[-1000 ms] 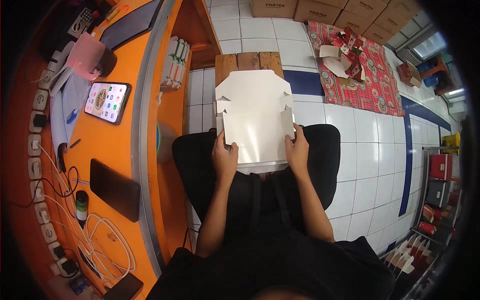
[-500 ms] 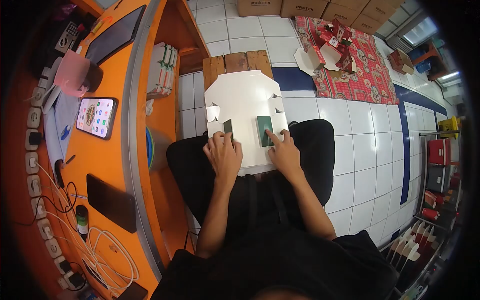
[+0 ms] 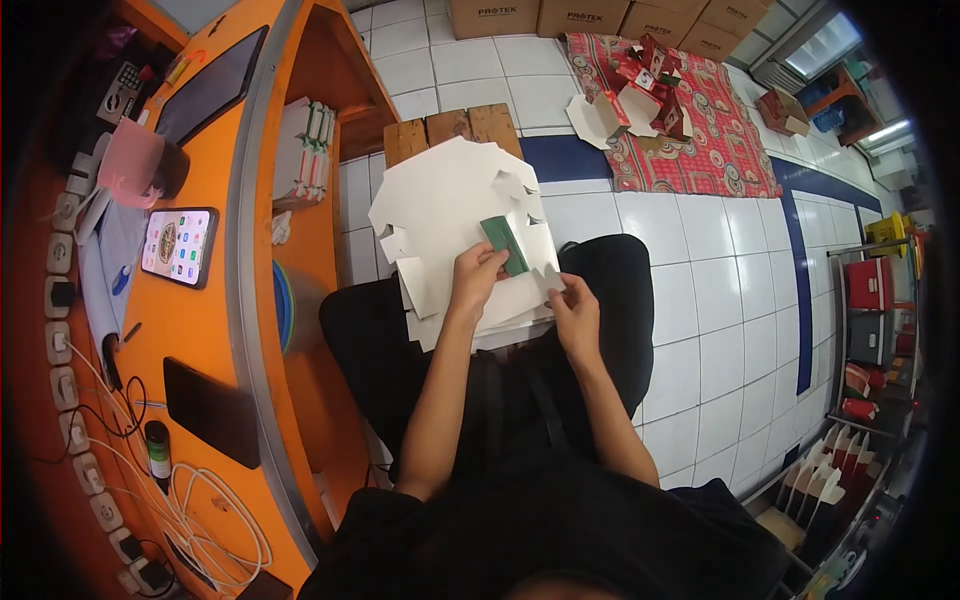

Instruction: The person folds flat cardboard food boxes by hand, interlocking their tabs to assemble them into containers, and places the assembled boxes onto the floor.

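Observation:
White die-cut cardboard sheets [image 3: 440, 190] lie stacked on a small wooden stool [image 3: 450, 124] in front of my lap. The top sheet is turned at an angle, with notches along both sides. A green flap [image 3: 505, 246] is folded over on its right side. My left hand [image 3: 477, 279] reaches across the sheet and pinches the lower left edge of this flap. At the sheet's lower right corner, my right hand [image 3: 575, 312] has thumb and fingers closed on the cardboard edge.
An orange counter [image 3: 225, 330] with a phone [image 3: 179, 247], a black case [image 3: 212, 411] and cables stands at left. Folded boxes [image 3: 306, 150] sit on its shelf. Red boxes [image 3: 650, 90] lie on a patterned mat [image 3: 700, 165] at upper right, near cartons [image 3: 580, 18].
The top sheet has turned clockwise. My left hand has moved right to the green flap on that side, while my right hand has shifted to the sheet's edge. The left flap is no longer folded over.

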Demonstrator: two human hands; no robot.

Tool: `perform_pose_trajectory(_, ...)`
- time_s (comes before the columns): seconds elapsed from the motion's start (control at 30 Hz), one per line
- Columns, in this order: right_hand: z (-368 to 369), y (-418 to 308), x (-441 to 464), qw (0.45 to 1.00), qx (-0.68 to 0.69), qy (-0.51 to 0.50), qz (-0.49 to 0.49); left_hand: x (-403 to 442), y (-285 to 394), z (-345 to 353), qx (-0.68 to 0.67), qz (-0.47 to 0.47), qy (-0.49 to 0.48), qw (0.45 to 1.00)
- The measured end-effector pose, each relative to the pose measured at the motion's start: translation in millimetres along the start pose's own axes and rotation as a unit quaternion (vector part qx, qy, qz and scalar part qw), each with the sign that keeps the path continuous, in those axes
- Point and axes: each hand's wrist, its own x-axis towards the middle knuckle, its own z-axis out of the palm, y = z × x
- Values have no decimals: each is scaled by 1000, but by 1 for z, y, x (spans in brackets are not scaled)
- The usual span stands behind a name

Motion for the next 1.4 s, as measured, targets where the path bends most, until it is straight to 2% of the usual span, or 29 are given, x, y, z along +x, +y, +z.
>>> perform_pose_trajectory(0.07,7,-32,-9,999,-40,12,-4,-5,1,6,-11,12,-11,1000)
perform_pose_trajectory(0.13,13,-43,-8,978,-138,13,-154,-4,-7,7,-21,27,-21,999)
perform_pose_trajectory(0.2,20,-50,-8,975,-163,16,-148,-5,-16,8,44,52,-54,996)
perform_pose_trajectory(0.27,27,-44,-3,979,-123,16,-164,-12,-19,12,44,54,-57,996)
perform_pose_trajectory(0.37,31,-27,5,987,-109,33,-113,-22,-15,13,108,61,-26,992)
perform_pose_trajectory(0.4,30,-34,8,987,-109,31,-115,-24,-12,13,111,28,-58,992)
perform_pose_trajectory(0.47,29,-46,12,997,-79,4,-5,-30,-6,10,115,-7,-86,990)
perform_pose_trajectory(0.53,30,-47,15,998,-65,-10,-6,-34,4,4,209,101,-70,970)
perform_pose_trajectory(0.57,31,-40,18,993,-115,-13,-30,-36,10,-2,209,102,-68,970)
perform_pose_trajectory(0.6,32,-32,22,985,-165,-14,-52,-45,30,-8,265,142,1,954)
perform_pose_trajectory(0.67,31,-22,24,986,-156,-14,-60,-63,67,-27,370,210,149,893)
perform_pose_trajectory(0.7,31,-19,25,987,-147,-11,-69,-59,63,-49,386,258,228,856)
perform_pose_trajectory(0.73,29,-19,26,987,-145,-13,-69,-64,71,-67,396,244,281,839)
perform_pose_trajectory(0.8,26,-18,25,990,-129,24,-58,-60,60,-103,304,148,319,885)
perform_pose_trajectory(0.87,25,-26,22,988,-137,31,-60,-43,27,-136,215,20,224,950)
perform_pose_trajectory(0.9,25,-31,19,990,-120,30,-67,-45,30,-132,216,22,224,950)
perform_pose_trajectory(0.93,25,-34,17,992,-104,28,-73,-50,35,-123,99,-9,132,986)
perform_pose_trajectory(0.97,24,-36,16,991,-104,28,-73,-55,41,-113,-21,-39,37,998)
perform_pose_trajectory(1.0,23,-37,15,991,-109,17,-75,-56,44,-108,-22,-40,38,998)
perform_pose_trajectory(1.07,21,-39,14,990,-116,3,-80,-53,51,-100,-42,-27,-36,998)
perform_pose_trajectory(1.13,20,-39,13,984,-138,17,-113,-50,54,-98,-60,-24,-27,998)
perform_pose_trajectory(1.23,21,-42,13,987,-117,18,-106,-49,66,-90,6,-19,-35,999)
perform_pose_trajectory(1.3,24,-55,7,983,-126,45,-122,-50,72,-79,70,4,8,998)
perform_pose_trajectory(1.37,20,-77,4,979,-134,72,-139,-47,64,-77,43,5,29,999)
perform_pose_trajectory(1.4,13,-85,5,958,-191,84,-197,-46,59,-77,16,5,52,999)
